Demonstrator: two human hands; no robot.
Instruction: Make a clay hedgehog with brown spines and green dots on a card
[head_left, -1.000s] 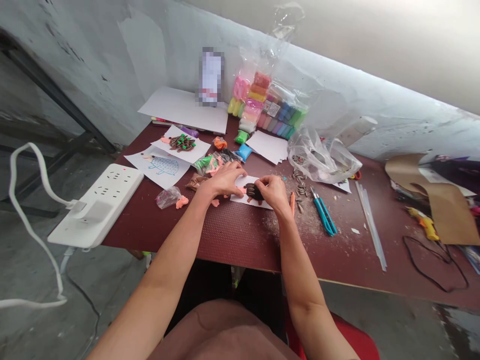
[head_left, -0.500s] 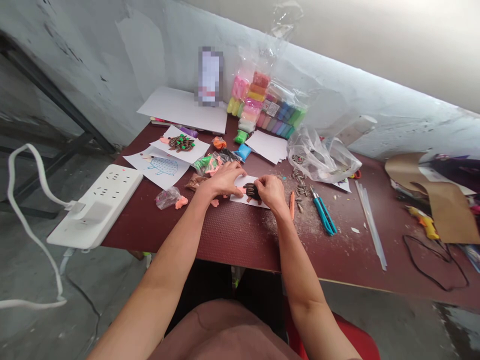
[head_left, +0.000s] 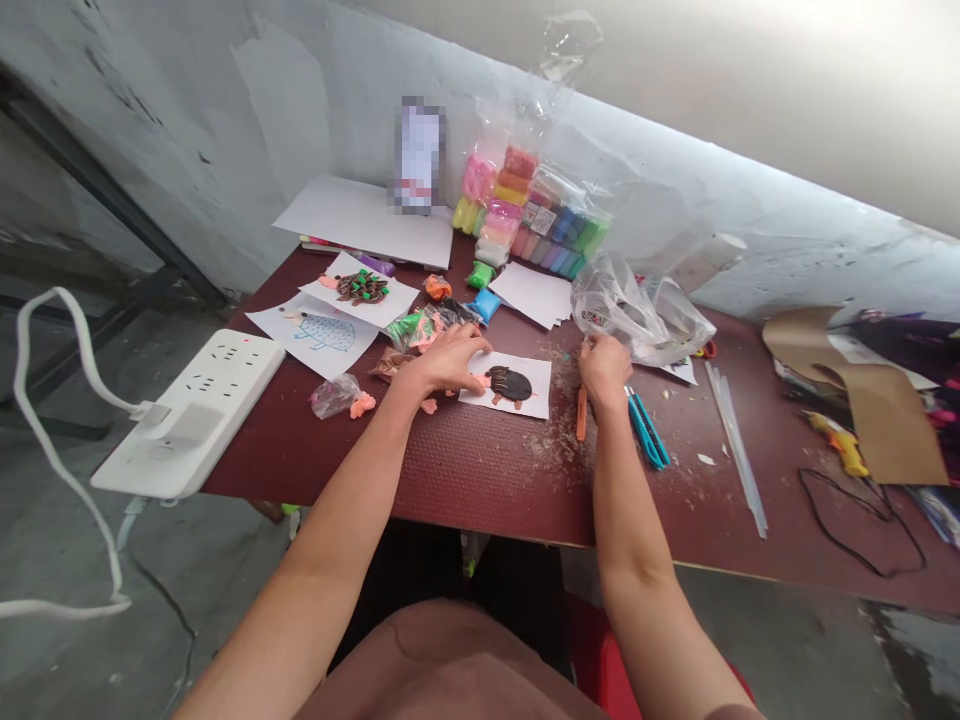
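On a small white card point(head_left: 538, 408) lies a clay hedgehog point(head_left: 517, 388) with a black body, pink head and feet, and a few striped seeds on the body near the head. My left hand point(head_left: 452, 360) rests with fingers spread at the card's left edge, its fingertips by the pink head. Right of the card, my right hand point(head_left: 606, 372) has its fingers pinched together over the spot of the striped seeds, which it mostly covers. What sits between those fingertips is hidden. An orange stick-like tool point(head_left: 581, 412) and a teal cutter point(head_left: 648, 430) lie beside this hand.
A finished-looking seed hedgehog point(head_left: 361, 287) and a blue hedgehog drawing point(head_left: 326, 332) lie at left. Packs of coloured clay point(head_left: 555, 235) and a clear plastic bag point(head_left: 660, 320) stand behind. A power strip point(head_left: 191, 410) sits at the left edge; a yellow glue gun point(head_left: 844, 445) at right.
My right hand has left the hedgehog's body and moved right to the seeds, uncovering the black clay. My left hand has stayed by the card.
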